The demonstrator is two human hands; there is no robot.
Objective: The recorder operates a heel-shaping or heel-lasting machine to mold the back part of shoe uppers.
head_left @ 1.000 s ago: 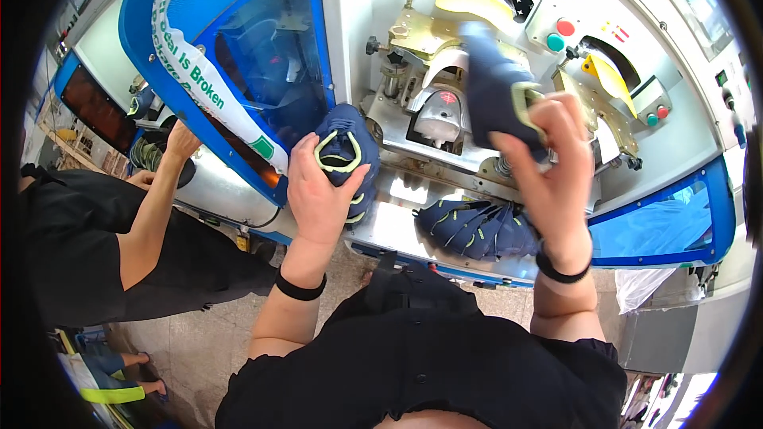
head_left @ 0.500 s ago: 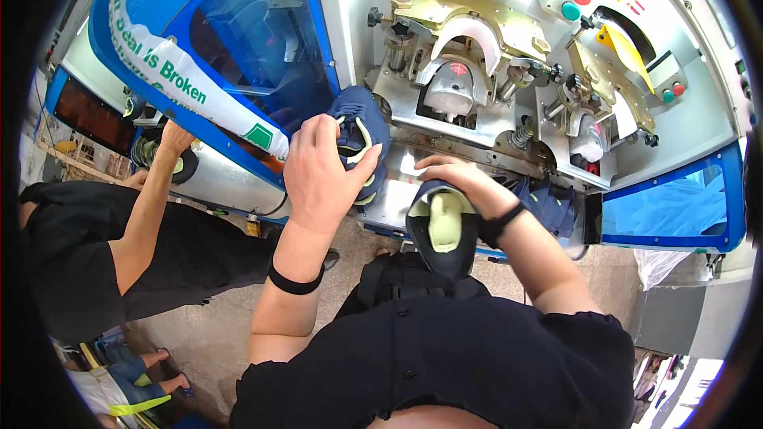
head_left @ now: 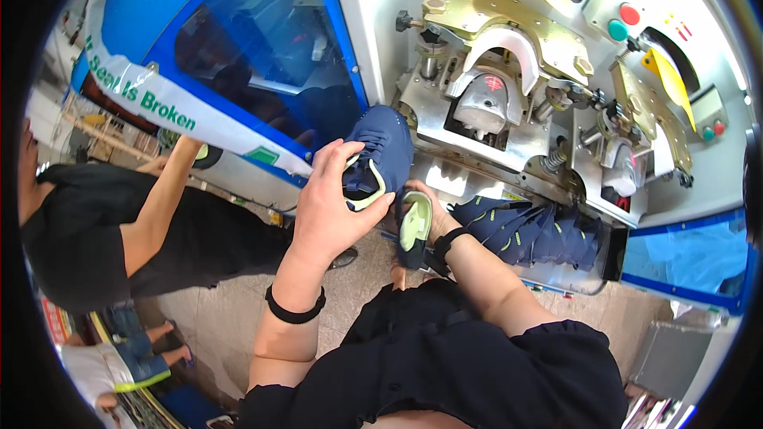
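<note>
My left hand (head_left: pixel 330 195) is closed round the collar of a navy shoe upper (head_left: pixel 388 137) with a lime-edged opening. The thumb lies along one side of the opening and the fingers along the other. The toe points away from me, beside the blue machine door; any sole is hidden. Just right of it, my right hand (head_left: pixel 427 205) grips a second dark shoe upper (head_left: pixel 413 226), its lime lining facing up. Part of that hand is covered by the upper. Beyond both hands is a metal shoe mould (head_left: pixel 482 103) under a pale curved pad (head_left: pixel 509 46).
Overlapping navy uppers (head_left: pixel 524 232) lie in a row on the ledge at right. A second moulding station (head_left: pixel 624 167) stands beyond them. The blue-framed door (head_left: pixel 230 131) borders my left side. A co-worker in black (head_left: pixel 159 222) works at far left. Red and green buttons (head_left: pixel 624 22) sit upper right.
My right hand has drawn its upper left, close to my left hand, and turned it. The row of uppers now shows more fully. My view has shifted slightly.
</note>
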